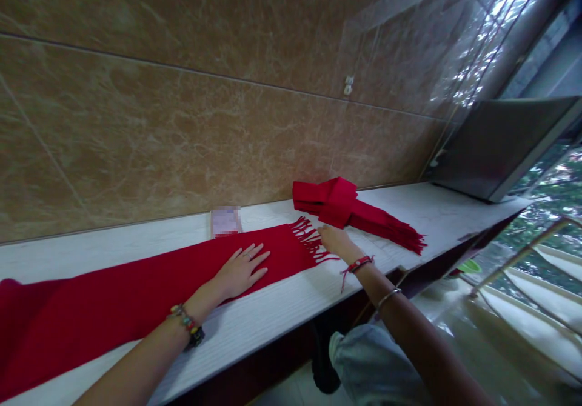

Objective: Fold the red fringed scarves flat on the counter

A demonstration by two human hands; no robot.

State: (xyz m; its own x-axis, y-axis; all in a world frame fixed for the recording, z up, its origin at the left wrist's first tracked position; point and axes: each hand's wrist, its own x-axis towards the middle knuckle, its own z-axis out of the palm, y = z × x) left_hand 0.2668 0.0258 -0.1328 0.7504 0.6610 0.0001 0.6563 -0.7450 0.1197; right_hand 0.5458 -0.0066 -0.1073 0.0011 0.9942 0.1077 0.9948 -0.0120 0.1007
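Red scarf lies along white counter; left hand flat on it, fingers spread. Right hand curled at fringe, grip indeterminate. Far side: folded scarf right, pale packet left.

Brown marbled wall, white counter, daylit greenery at far right

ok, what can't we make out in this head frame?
All head view:
Flat red scarf: far end cut off by left picture edge.
Right hand: fingertips hidden by the hand itself; grip on fringe unclear.
Pale item: markings lost to pixelation.
Folded red scarf: inner layers hidden by outer folds.
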